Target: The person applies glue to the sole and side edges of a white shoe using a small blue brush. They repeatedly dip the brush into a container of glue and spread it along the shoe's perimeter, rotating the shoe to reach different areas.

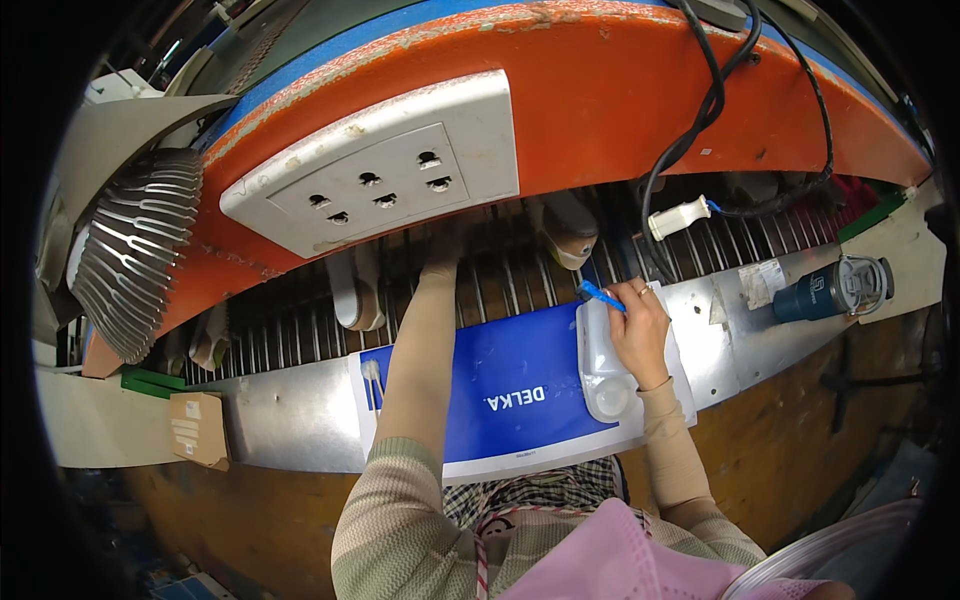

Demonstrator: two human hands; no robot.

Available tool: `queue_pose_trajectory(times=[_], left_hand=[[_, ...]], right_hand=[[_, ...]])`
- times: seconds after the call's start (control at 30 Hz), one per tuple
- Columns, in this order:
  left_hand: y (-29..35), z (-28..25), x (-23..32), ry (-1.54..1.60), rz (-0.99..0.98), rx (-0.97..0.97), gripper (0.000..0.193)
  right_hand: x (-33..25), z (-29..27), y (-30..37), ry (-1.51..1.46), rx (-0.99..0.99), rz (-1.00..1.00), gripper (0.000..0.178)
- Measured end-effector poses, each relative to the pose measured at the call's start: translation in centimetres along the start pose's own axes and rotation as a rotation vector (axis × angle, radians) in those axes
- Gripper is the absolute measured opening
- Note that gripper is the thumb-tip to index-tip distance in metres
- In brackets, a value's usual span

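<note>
My left arm stretches forward across a blue and white printed sheet (500, 380). My left hand (447, 238) reaches in under the orange beam, over the roller bars; its fingers are in shadow and hard to make out. A pale shoe (360, 295) stands just left of it, and another shoe (568, 235) lies to its right. In my right hand (640, 335), fingers closed, is a slim blue tool (602, 296), whose kind I cannot make out. Directly below that hand a translucent plastic tray (598, 370) with a round cup (610, 400) rests on the sheet.
An orange beam (590, 90) with a white socket panel (370, 165) crosses ahead. A black cable (712, 100) hangs with a white connector (680, 217). A blue tumbler (820, 292) lies on the metal ledge (290, 415) at right, a cardboard box (198, 430) at left. Thin sticks (373, 385) rest near my left forearm.
</note>
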State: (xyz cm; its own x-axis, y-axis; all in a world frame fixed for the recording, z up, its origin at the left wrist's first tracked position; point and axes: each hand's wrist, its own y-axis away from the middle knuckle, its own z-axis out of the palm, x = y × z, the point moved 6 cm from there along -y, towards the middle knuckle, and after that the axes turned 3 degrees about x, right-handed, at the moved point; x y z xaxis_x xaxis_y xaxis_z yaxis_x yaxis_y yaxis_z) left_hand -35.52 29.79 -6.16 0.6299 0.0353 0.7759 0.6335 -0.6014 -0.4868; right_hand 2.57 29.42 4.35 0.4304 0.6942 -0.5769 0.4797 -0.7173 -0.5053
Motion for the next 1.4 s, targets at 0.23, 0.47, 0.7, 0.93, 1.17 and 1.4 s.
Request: queue_pose_trajectory(times=[0.23, 0.47, 0.7, 0.93, 1.17, 1.4], left_hand=[[0.9, -4.2, -1.2, 0.027, -0.06, 0.001, 0.082], [1.1, -3.9, -1.7, 0.025, -0.021, 0.02, 0.09], [1.3, -14.7, -8.1, -0.288, -0.081, 0.003, 0.098], [4.6, -21.9, -13.0, -0.252, -0.506, -0.138, 0.114], [7.6, -27.6, -8.2, 0.24, -0.642, 0.271, 0.072], [19.2, -29.7, 11.2, 1.513, -0.209, 0.137, 0.121]], right_hand=[[-0.4, -0.1, 0.0, 0.045, 0.022, -0.022, 0.007], [-0.3, -0.1, 0.0, 0.02, 0.015, -0.02, 0.007], [0.1, 0.2, 0.1, 0.025, -0.001, -0.02, 0.007], [-0.1, 0.1, 0.2, 0.047, 0.017, -0.071, 0.003], [0.2, 0.3, 0.3, 0.116, 0.027, -0.109, 0.004], [-6.2, -0.6, 3.8, -0.192, 0.134, -0.077, 0.009]])
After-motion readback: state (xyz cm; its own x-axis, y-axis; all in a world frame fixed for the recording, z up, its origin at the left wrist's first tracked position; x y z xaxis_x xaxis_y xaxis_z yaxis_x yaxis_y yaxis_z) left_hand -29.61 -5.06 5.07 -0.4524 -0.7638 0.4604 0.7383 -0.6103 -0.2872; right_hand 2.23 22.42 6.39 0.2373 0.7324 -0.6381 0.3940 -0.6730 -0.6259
